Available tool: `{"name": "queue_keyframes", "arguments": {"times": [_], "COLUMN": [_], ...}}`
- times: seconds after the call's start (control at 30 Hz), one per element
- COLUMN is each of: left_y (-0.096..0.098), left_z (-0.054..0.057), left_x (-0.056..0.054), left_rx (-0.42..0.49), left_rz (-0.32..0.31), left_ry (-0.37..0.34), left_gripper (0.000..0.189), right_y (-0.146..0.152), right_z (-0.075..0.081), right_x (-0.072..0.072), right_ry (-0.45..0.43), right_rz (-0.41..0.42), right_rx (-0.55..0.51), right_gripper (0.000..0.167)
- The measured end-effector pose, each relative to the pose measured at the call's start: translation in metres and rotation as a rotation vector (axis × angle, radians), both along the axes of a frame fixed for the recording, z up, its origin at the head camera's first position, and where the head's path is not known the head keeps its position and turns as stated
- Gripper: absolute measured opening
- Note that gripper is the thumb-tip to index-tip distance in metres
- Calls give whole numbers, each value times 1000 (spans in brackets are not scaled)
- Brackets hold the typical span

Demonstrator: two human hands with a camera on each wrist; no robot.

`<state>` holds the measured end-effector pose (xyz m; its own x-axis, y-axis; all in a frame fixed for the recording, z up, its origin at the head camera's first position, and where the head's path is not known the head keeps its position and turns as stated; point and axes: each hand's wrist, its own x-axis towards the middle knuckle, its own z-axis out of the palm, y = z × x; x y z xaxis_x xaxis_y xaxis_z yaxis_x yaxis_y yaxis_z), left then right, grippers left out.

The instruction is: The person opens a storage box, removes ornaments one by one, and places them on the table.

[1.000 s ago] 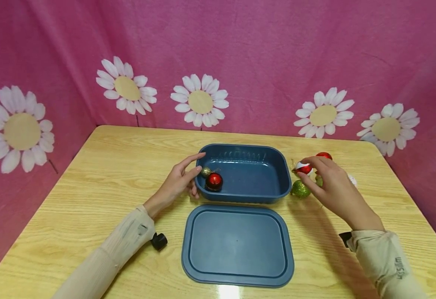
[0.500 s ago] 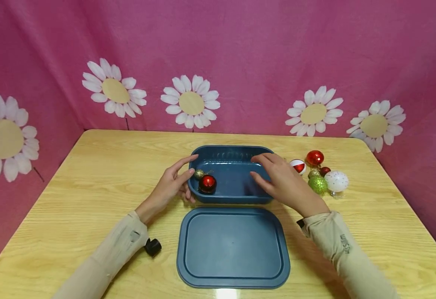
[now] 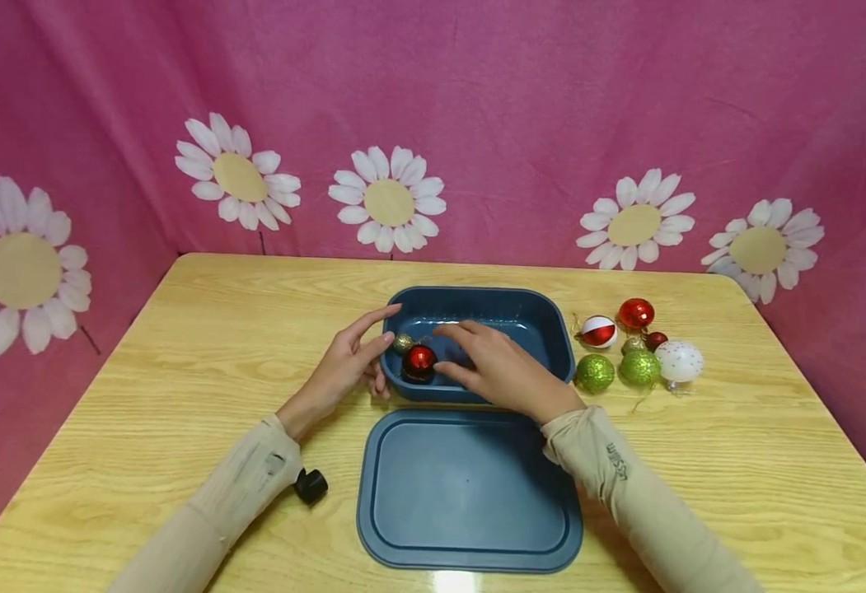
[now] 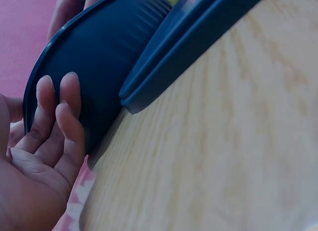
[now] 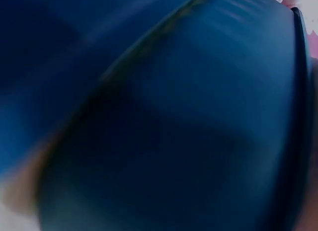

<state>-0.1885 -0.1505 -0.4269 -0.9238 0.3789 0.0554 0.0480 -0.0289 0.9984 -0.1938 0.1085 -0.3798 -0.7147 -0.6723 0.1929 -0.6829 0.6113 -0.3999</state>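
Observation:
In the head view my left hand (image 3: 336, 371) is at the left end of a dark blue plastic box (image 3: 562, 362), thumb and forefinger over its rim. The left wrist view shows the other fingers (image 4: 70, 129) against the outer wall. My right hand (image 3: 507, 371) reaches into the box, thumb and forefinger apart, their tips close beside a shiny red Christmas bauble (image 3: 419, 362); contact cannot be made out. A small gold bauble (image 3: 403, 343) lies at the box's left wall. The blurred right wrist view shows mostly box wall (image 5: 233, 92).
The box's matching lid (image 3: 470, 494) lies flat in front of it. Right of the box are more baubles: red-and-white striped (image 3: 598, 331), red (image 3: 636, 313), green glitter (image 3: 594, 373), speckled white (image 3: 680, 361) and smaller ones. A pink flowered cloth (image 3: 507, 123) hangs behind the table (image 3: 255, 329).
My right hand has moved left from the striped bauble into the box, toward the red bauble. The striped bauble stays on the table. My left hand keeps its place at the box's end.

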Motion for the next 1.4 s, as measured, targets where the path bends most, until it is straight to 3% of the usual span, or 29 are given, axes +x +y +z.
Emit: {"name": "queue_keyframes", "arguments": {"times": [0.17, 0.33, 0.5, 0.63, 0.8, 0.97, 1.17, 1.4], "left_y": [3, 2, 1, 1, 2, 2, 1, 4], "left_z": [1, -1, -2, -2, -2, -3, -4, -4], "left_x": [-2, -2, 0, 1, 1, 1, 0, -1], "left_rx": [-3, 5, 18, 30, 26, 18, 29, 42], "left_rz": [15, 19, 13, 7, 16, 28, 30, 31], "left_ry": [0, 3, 6, -3, -2, -7, -10, -12], "left_gripper": [47, 47, 47, 47, 47, 47, 48, 47], "right_y": [1, 1, 1, 2, 1, 0, 0, 9], "right_z": [-7, -9, -10, -10, -10, -9, -8, -5], "right_x": [-6, -9, -8, -8, -11, -11, -12, -15], "right_ry": [-144, -210, -330, -402, -410, -360, -309, -322], "right_rz": [32, 52, 84, 99, 116, 109, 79, 16], "right_rx": [-117, -138, -73, -6, -82, -141, -172, -269], "right_gripper": [44, 40, 50, 47, 38, 32, 35, 40]}}
